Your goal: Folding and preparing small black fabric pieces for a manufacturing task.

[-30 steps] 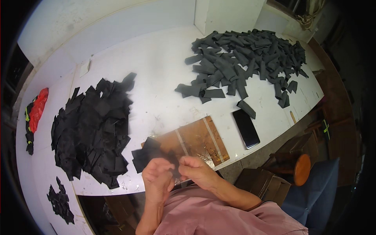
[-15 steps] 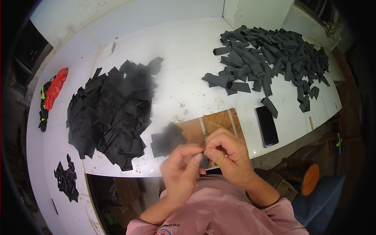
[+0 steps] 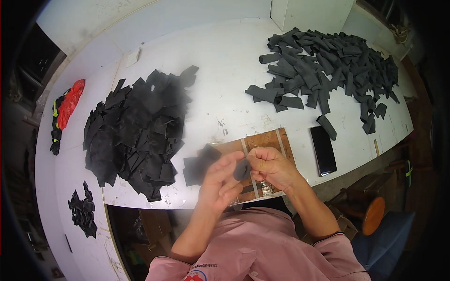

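Your left hand and right hand pinch a small dark fabric piece together, just above the wooden board. It looks light and limp; grip its edges.

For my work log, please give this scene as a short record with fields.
left hand: left hand pinches small dark piece
right hand: right hand pinches the same piece
under hands: brown board at table edge
left side: black pile
far right: grey strips
near board: black phone
far left: red bag
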Demonstrator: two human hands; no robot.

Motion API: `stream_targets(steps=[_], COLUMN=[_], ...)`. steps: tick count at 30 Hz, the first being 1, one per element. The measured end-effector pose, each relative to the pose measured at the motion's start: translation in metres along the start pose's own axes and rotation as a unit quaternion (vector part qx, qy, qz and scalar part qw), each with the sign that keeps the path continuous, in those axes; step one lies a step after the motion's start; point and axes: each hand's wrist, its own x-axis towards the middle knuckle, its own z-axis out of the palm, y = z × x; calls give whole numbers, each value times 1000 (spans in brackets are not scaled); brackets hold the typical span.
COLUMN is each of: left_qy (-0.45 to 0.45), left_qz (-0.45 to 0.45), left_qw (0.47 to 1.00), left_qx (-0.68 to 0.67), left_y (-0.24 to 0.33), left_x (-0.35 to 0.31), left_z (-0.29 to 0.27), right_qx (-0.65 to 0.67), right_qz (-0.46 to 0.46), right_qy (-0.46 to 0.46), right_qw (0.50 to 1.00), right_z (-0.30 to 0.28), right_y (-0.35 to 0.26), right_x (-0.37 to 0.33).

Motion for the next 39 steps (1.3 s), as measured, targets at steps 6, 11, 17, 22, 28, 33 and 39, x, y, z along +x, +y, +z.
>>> stream_targets(steps=[6, 11, 17, 22, 28, 33, 39], left_qy=[36, 18, 81, 22, 25, 38, -30], left_qz=[395, 372, 330, 256, 246, 333, 345], left_qw=[528, 752, 830, 867, 629, 691, 794], left_qx=[751, 543, 442, 428, 737, 641, 500], left_y=[2, -3, -11, -4, -9, -22, -7], left_x=[2, -1, -2, 9, 14, 12, 4], left_z=[27, 31, -7, 37, 38, 48, 46], right_qx=[-267, -464, -734, -654, -604, -584, -673], right_qz=[-132, -438, -313, -368, -408, -330, -330], right_qy=[106, 137, 70, 106, 81, 85, 66], right_qw=[949, 758, 599, 652, 680, 736, 659], right_z=[10, 41, 17, 14, -13, -2, 16], right_y=[-13, -34, -15, -11, 20, 9, -23], right_x=[-8, -21, -12, -12, -2, -6, -15])
